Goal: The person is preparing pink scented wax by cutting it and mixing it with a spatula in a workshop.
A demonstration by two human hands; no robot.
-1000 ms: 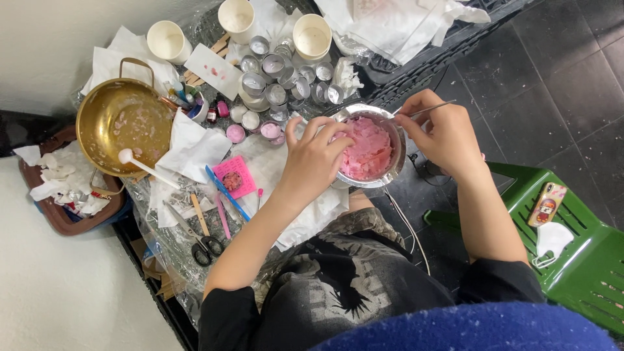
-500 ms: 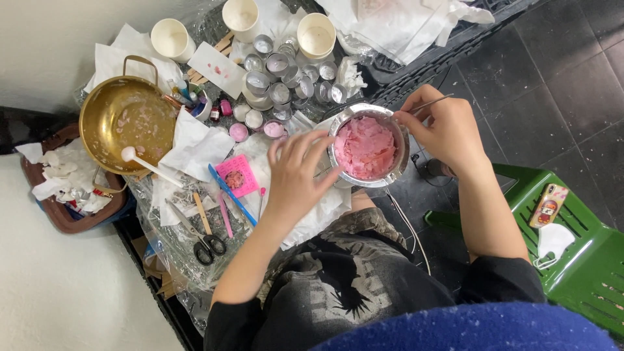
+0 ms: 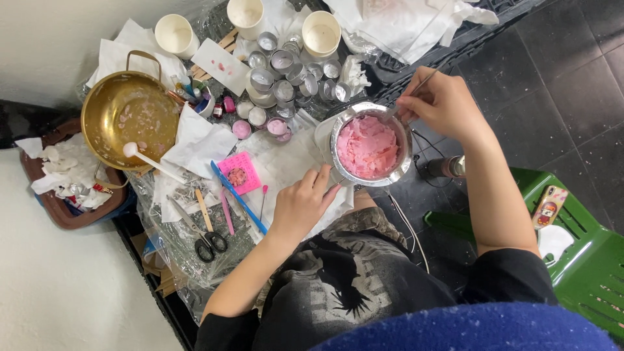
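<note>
Left hand [image 3: 302, 205] at metal pot [image 3: 370, 144] rim, tins [image 3: 286, 75] close behind.

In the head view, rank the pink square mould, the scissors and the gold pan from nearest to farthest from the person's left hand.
From the left hand:
1. Pink square mould, on the white paper just beside the hand, toward the pan.
2. Scissors, farther along the table on the same side, near its front edge.
3. Gold pan, at the far end of the table, near the wall.
</note>
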